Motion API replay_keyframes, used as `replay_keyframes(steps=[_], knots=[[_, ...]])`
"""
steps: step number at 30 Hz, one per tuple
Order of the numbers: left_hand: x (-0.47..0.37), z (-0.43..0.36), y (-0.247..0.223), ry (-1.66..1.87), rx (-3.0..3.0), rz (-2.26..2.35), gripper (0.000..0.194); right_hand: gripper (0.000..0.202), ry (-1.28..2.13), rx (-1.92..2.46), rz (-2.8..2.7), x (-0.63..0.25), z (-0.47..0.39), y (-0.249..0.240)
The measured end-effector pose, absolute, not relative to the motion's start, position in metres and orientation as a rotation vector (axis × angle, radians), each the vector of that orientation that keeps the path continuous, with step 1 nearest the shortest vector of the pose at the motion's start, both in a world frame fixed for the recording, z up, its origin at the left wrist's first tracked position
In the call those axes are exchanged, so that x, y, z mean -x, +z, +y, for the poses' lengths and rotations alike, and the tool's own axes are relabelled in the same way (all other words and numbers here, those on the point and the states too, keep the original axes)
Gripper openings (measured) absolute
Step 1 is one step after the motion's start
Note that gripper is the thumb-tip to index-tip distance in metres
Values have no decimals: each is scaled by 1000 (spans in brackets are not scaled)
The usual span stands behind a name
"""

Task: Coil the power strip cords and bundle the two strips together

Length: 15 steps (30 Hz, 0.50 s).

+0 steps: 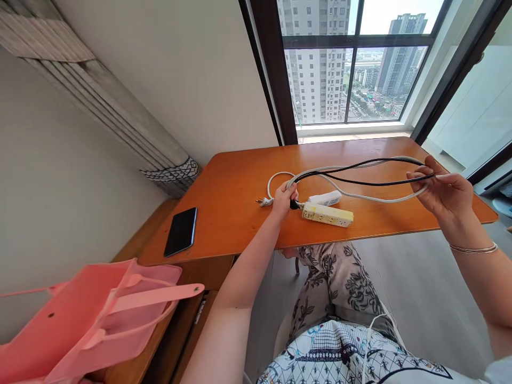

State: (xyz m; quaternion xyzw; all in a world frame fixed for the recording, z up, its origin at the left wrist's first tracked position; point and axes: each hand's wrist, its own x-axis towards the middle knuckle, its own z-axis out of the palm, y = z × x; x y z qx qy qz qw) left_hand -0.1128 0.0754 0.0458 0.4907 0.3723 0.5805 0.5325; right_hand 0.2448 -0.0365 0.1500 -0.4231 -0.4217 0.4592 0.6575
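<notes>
My left hand [285,200] is closed around a bundle of black and white cables near their plug end, just above the table. From there the black cable [372,183] and the white cable [374,199] stretch in long loops to my right hand [446,186], whose fingers hold the far end of the loops. Beside my left hand a yellowed power strip [328,214] lies near the table's front edge, with a white power strip [326,198] just behind it. A white plug [264,202] with metal prongs rests left of my left hand.
The orange-brown wooden table [236,181] stands against the window [352,80]. A dark phone [181,232] lies at its left end. A pink bag [92,320] sits at the lower left, and a gathered curtain [120,117] hangs beside the wall.
</notes>
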Motion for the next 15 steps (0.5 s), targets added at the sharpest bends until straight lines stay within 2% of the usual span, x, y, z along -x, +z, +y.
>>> replay_keyframes(steps=[5, 8, 10, 15], knots=[[114, 76, 45, 1407, -1190, 864, 48, 17, 1052, 1141, -861, -251, -30, 150], [114, 76, 44, 1408, -1186, 871, 50, 12, 977, 1338, -1105, -264, -29, 145], [115, 77, 43, 1404, -1189, 874, 52, 17, 739, 1515, -1416, -271, -32, 142], [117, 79, 43, 1377, -1218, 850, 51, 50, -266, 1979, -2152, -275, -36, 140]])
